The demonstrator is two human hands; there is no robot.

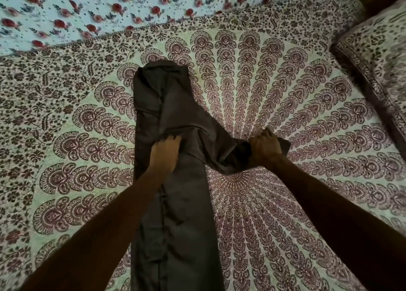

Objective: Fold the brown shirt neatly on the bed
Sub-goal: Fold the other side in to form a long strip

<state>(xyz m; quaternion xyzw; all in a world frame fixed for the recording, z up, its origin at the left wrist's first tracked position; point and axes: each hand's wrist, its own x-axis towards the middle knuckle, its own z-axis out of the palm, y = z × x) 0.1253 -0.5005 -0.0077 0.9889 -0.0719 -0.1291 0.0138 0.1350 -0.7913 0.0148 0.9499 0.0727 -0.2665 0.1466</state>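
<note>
Folding looks to me about halfway done: the brown shirt (175, 213) already lies as a long, narrow strip down the middle of the bed (307, 114). Its hem end runs toward the near edge and its collar (158, 70) points at the far edge. The left side seems tucked in already, with a straight lengthwise crease along the body. The sleeve (222, 145) on the right is not yet in; it sticks out sideways toward the pillow (377, 55) edge, bunched and twisted where it leaves the body. My right hand (264, 146) has its fingers curled round the end of that sleeve, holding it just off the bedspread. My left hand (165, 153) rests on the middle of the strip with its fingertips at a cross crease, and whether it pinches the cloth or only pins it down I cannot tell. I judge what remains is to lay the sleeve over the body, smooth it, then fold the strip end to end. The cloth is dark, thin and limp, with soft wrinkles near the hem.
</note>
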